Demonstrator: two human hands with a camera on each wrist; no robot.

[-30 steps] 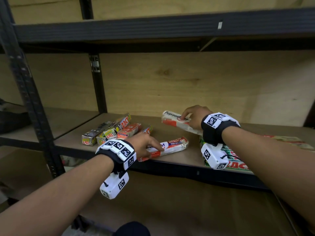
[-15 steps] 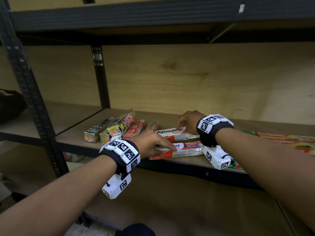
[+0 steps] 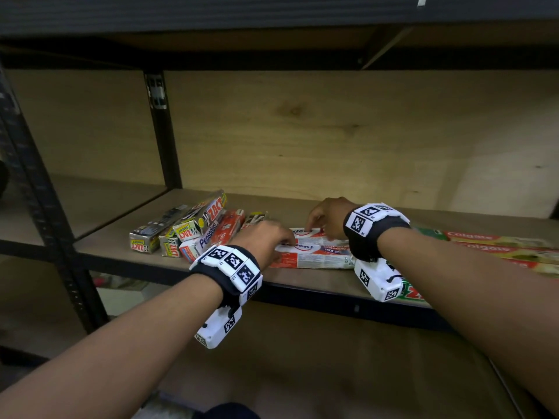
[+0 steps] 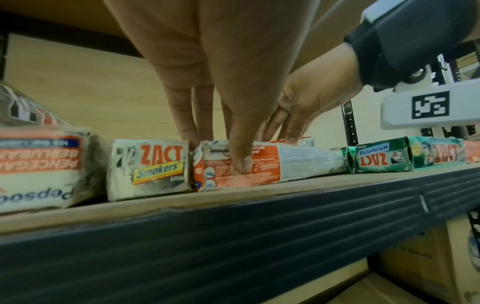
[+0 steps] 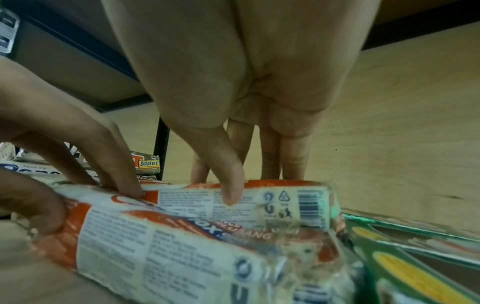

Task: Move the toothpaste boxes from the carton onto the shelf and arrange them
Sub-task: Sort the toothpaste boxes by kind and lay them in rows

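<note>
Two white-and-red Pepsodent boxes lie flat and side by side on the wooden shelf [image 3: 302,204]. My left hand [image 3: 284,240] grips the left end of the front box [image 3: 317,257]. In the left wrist view its thumb presses the front box's [image 4: 285,164] near side and the fingers [image 4: 192,137] reach behind. My right hand [image 3: 314,229] holds the rear box [image 3: 305,232]. The right wrist view shows its thumb on the rear box's [image 5: 285,203] near face, with fingers [image 5: 272,170] behind. The front box [image 5: 168,246] touches the rear one.
A loose heap of Zact and Pepsodent boxes [image 3: 193,228] lies on the shelf to the left. Colgate boxes [image 3: 499,246] and a green Zact box [image 3: 414,294] lie to the right. A dark upright post [image 3: 163,131] stands behind the heap. Brown cardboard [image 3: 332,373] sits below the shelf rail.
The two Pepsodent boxes were apart and at an angle. Both hands have drawn them together, so they now lie parallel and touching. The camera has moved closer.
</note>
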